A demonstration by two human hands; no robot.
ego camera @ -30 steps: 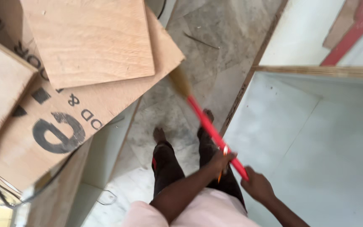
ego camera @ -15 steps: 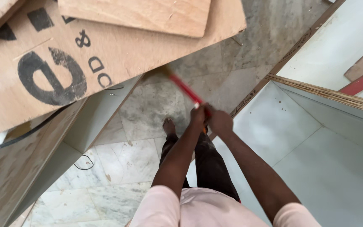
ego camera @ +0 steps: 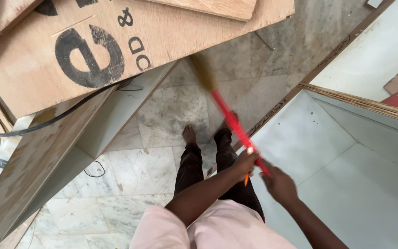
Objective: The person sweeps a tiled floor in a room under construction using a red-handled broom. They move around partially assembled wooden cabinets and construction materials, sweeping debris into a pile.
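sweeping floor between boards, both hands on broom

far left: plywood (ego camera: 130, 50) sheets stacked and leaning, black cable (ego camera: 47, 122) running under them. white panel (ego camera: 116, 115) edge below. middle: marble floor (ego camera: 162, 115), dusty, bare feet planted on it. broom (ego camera: 229, 117) angled up-left, blurred bristles near the plywood edge, red handle running down to the hands. left hand (ego camera: 244, 163) clamped high on the handle, right hand (ego camera: 279, 184) gripping its end just behind, hands close together. right: white box (ego camera: 346, 161) with ply rim. judgement: keep strokes short, bristles flat to the floor, clear of the cable and away from the toes.
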